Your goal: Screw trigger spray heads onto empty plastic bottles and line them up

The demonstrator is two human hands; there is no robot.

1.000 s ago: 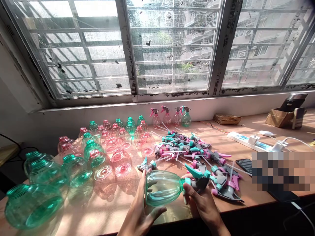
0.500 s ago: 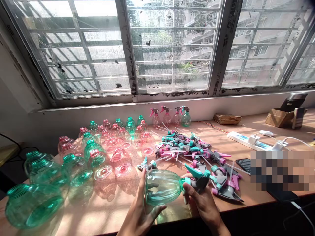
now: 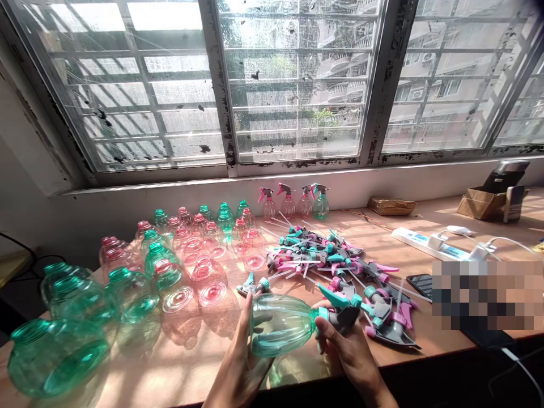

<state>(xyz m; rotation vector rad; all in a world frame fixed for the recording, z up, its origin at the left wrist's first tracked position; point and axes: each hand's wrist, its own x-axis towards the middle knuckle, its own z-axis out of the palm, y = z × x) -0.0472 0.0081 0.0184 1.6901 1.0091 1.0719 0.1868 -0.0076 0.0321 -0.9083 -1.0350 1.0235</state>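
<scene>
A clear green spray bottle (image 3: 283,326) lies sideways between my hands above the table's front edge, its base to the left. My left hand (image 3: 244,351) is wrapped round the base end, some fingers showing through the plastic. At the neck, my right hand (image 3: 340,345) pinches the collar of the teal and grey spray head (image 3: 340,311), which sits on the bottle's mouth. How tightly it is screwed on I cannot tell. Just behind the bottle lies a loose teal and grey spray head (image 3: 253,283). A pile of pink and teal spray heads (image 3: 314,249) lies beyond.
Several open green and pink bottles (image 3: 131,294) stand on the left. Bottles with spray heads (image 3: 288,204) line the wall under the window. On the right are a power strip (image 3: 429,243) with plugs, a phone (image 3: 420,283), a flat brown packet (image 3: 391,205) and a cardboard box (image 3: 480,203).
My left thumb has moved from below the bottle's side round toward its base. The bottle has hardly shifted, and my right hand stays at the collar.
</scene>
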